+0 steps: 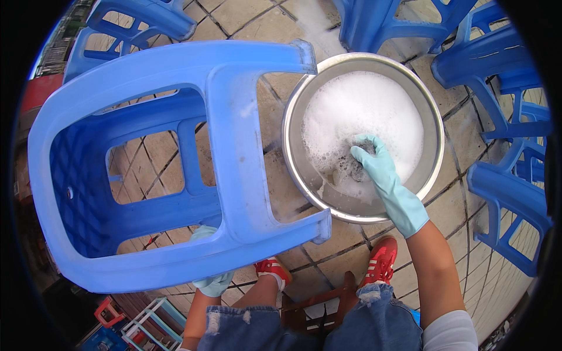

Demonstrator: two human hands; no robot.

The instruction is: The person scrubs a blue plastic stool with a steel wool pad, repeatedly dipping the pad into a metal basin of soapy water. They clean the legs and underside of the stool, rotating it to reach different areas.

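Note:
A blue plastic stool (pixel 237 145) is tipped on its side in front of me, legs pointing right towards the basin. My left hand (pixel 215 283), in a light teal rubber glove, grips its near side rail; the rail hides most of the fingers. To the right, a round metal basin (pixel 287 145) holds water under thick white suds (pixel 364 101). My right hand (pixel 377 162), gloved the same way, is in the near part of the basin. Its thumb and fingers curl around a grey metal scouring pad (pixel 362 169), which is wet and partly covered by foam.
More blue plastic stools stand at the upper left (pixel 145 22), at the top (pixel 373 26) and along the right (pixel 505 193). The floor is beige tile (pixel 329 250). A brown stool (pixel 342 298) shows between my legs. A light blue rack (pixel 153 324) is at lower left.

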